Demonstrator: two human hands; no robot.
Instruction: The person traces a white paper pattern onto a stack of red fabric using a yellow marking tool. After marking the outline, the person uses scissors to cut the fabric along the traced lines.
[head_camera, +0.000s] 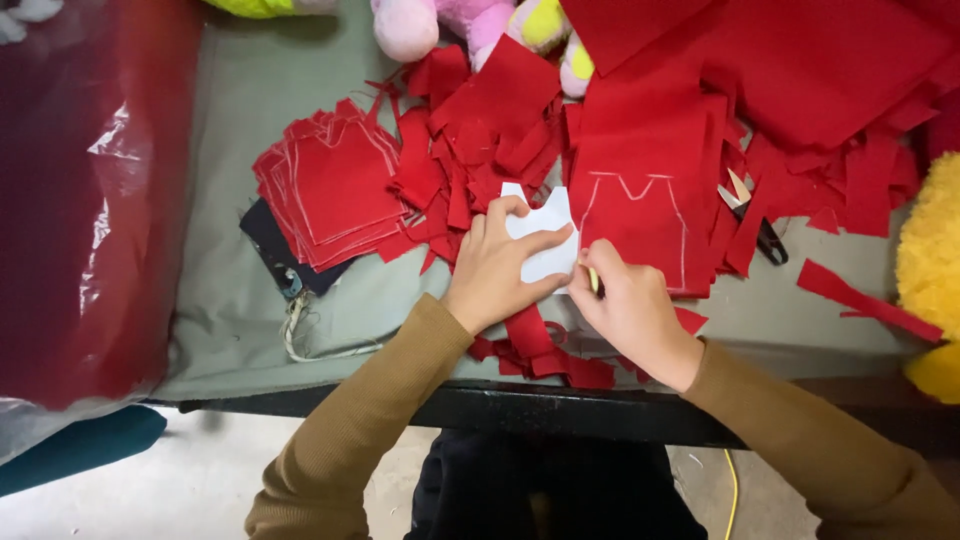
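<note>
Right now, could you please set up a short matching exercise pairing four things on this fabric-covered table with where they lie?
Things:
1. white paper template
2. stack of cut red fabric pieces
3. small scissors
4. pink plush toy

Places:
A. at the far edge of the table
B. under the left hand
C. left of the hands
D. among red scraps, right of the hands

Pairs: 1-B, 2-C, 3-D, 4-A
</note>
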